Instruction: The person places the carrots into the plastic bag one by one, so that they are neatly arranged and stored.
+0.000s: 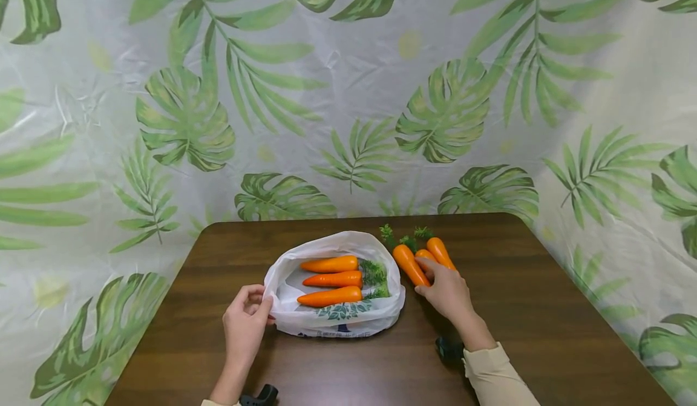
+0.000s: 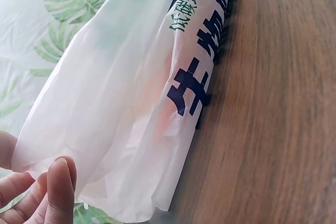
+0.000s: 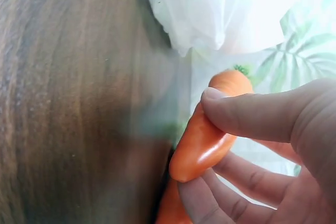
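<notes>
The step in hand seems to be the picking up of one more carrot: the right hand (image 1: 451,292) grasps the held carrot (image 1: 406,263) between thumb and fingers, to the right of the plastic bag (image 1: 294,323). The left hand (image 1: 246,316) pinches the bag's left rim, and three carrots (image 1: 332,279) lie inside. The next move probably calls for lifting over the right rim, which stands in the way. Two other carrots (image 1: 441,252) lie close on the right; behind the table (image 1: 337,369) hangs a leaf-patterned sheet (image 1: 354,91).
</notes>
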Demonstrator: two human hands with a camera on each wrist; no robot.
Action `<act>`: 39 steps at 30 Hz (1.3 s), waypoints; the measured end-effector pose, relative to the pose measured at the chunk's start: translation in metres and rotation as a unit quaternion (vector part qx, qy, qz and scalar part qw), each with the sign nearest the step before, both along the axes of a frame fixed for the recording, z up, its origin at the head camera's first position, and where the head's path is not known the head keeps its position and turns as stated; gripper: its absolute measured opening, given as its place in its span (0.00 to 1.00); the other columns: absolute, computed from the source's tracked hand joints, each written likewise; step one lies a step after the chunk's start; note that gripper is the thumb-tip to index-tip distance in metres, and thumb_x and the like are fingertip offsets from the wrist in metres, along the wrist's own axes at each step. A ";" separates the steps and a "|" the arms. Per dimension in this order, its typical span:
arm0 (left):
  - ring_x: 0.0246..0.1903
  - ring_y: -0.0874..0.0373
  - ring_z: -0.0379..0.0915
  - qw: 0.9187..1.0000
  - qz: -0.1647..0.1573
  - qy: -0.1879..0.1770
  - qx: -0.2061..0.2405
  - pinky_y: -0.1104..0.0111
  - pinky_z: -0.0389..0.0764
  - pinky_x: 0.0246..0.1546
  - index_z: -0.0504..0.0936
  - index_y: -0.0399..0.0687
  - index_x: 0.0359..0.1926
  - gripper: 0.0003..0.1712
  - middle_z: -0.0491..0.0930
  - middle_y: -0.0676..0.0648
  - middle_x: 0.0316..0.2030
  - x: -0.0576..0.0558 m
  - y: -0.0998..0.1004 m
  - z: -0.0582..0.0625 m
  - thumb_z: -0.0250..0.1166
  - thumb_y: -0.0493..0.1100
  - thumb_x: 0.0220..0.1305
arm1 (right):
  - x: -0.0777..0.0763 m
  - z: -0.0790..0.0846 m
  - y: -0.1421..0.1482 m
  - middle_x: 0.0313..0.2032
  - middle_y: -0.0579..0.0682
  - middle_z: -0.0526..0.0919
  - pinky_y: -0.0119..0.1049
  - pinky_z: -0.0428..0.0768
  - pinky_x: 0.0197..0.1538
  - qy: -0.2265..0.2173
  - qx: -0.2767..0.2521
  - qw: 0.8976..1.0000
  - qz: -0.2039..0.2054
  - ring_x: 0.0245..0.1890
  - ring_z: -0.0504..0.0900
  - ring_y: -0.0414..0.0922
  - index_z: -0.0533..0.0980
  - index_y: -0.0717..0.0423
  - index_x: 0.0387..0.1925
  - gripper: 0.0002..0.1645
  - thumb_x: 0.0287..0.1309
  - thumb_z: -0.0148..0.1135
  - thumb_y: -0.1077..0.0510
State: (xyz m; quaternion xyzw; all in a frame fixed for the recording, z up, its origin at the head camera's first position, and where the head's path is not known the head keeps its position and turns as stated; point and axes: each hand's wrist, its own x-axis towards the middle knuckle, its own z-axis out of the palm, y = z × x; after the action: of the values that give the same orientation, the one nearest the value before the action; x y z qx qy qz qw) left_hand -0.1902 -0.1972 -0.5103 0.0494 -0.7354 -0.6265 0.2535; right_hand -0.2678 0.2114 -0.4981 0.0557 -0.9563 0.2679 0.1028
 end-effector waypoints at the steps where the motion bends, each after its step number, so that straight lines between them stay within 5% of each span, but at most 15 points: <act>1: 0.16 0.53 0.80 1.000 0.000 0.000 0.000 0.57 0.86 0.18 0.82 0.41 0.42 0.09 0.80 0.40 0.30 0.000 0.000 0.000 0.69 0.30 0.61 | 0.000 0.001 0.000 0.41 0.48 0.87 0.46 0.78 0.27 0.002 -0.002 1.000 0.000 0.36 0.83 0.54 0.75 0.42 0.66 0.42 0.48 0.81 0.54; 8: 0.16 0.53 0.79 1.000 0.004 0.005 -0.004 0.60 0.85 0.17 0.82 0.41 0.42 0.09 0.79 0.40 0.27 -0.001 -0.002 -0.001 0.69 0.30 0.61 | 0.003 0.008 -0.002 0.41 0.49 0.88 0.44 0.76 0.24 0.009 -0.026 1.000 0.003 0.36 0.84 0.55 0.74 0.42 0.66 0.41 0.49 0.80 0.55; 17: 0.15 0.53 0.79 1.000 0.000 -0.010 0.008 0.58 0.85 0.17 0.82 0.40 0.42 0.09 0.78 0.39 0.27 0.001 -0.001 0.001 0.69 0.29 0.61 | 0.005 0.013 -0.007 0.42 0.48 0.87 0.47 0.82 0.35 0.039 -0.053 0.997 0.035 0.36 0.86 0.46 0.74 0.41 0.66 0.41 0.50 0.79 0.56; 26: 0.14 0.53 0.78 1.000 0.010 -0.025 0.009 0.60 0.85 0.16 0.82 0.34 0.44 0.09 0.78 0.37 0.27 0.000 0.000 0.001 0.68 0.28 0.62 | 0.005 0.035 -0.020 0.41 0.45 0.85 0.43 0.81 0.36 0.057 -0.049 0.992 0.097 0.31 0.83 0.40 0.73 0.41 0.67 0.42 0.50 0.80 0.58; 39: 0.14 0.53 0.78 1.000 -0.002 0.007 0.018 0.66 0.83 0.15 0.85 0.39 0.42 0.07 0.79 0.38 0.25 -0.001 0.001 0.000 0.69 0.33 0.63 | 0.006 0.062 -0.058 0.42 0.42 0.85 0.35 0.83 0.33 0.050 -0.020 0.980 0.191 0.31 0.79 0.38 0.71 0.39 0.69 0.45 0.51 0.78 0.61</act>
State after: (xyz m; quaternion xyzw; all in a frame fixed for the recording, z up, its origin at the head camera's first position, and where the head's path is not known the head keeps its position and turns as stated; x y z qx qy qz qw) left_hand -0.1907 -0.1965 -0.5104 0.0481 -0.7224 -0.6401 0.2569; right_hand -0.2614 0.1536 -0.4366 0.2483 -0.9162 0.2986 0.0986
